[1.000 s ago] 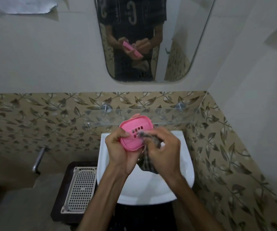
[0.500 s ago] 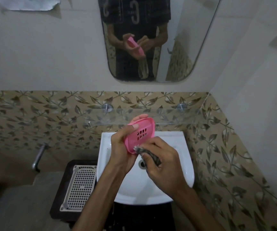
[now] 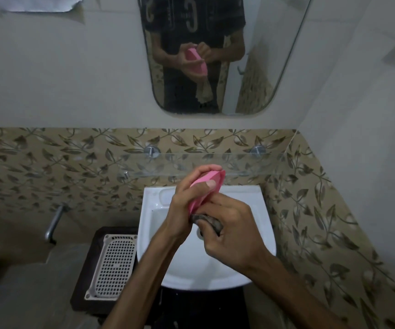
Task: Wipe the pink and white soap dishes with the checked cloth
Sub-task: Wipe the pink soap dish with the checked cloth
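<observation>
**Pink dish held edge-on over the basin**

The left hand (image 3: 184,205) gripped the pink dish (image 3: 207,184) above the white basin (image 3: 258,217), fingers curled over its far rim and the thumb pressed on its near side. The dish was tilted so that mostly its edge and a narrow strip of its side showed. The right hand (image 3: 232,231) was closed around the bunched checked cloth (image 3: 206,220), which touched the dish's lower end; only a dark wad of cloth showed between the fingers and the left palm. Both hands met over the basin's drain.

To the left of the basin, a white grid tray (image 3: 112,267) lay on a dark stand (image 3: 82,279). A glass shelf (image 3: 251,165) ran along the leaf-patterned tiles (image 3: 49,167) just behind the dish. The mirror (image 3: 263,55) above reflected the hands, the pink dish and a pale end of cloth hanging beneath them. A metal handle (image 3: 53,222) stuck out from the wall at the left.
</observation>
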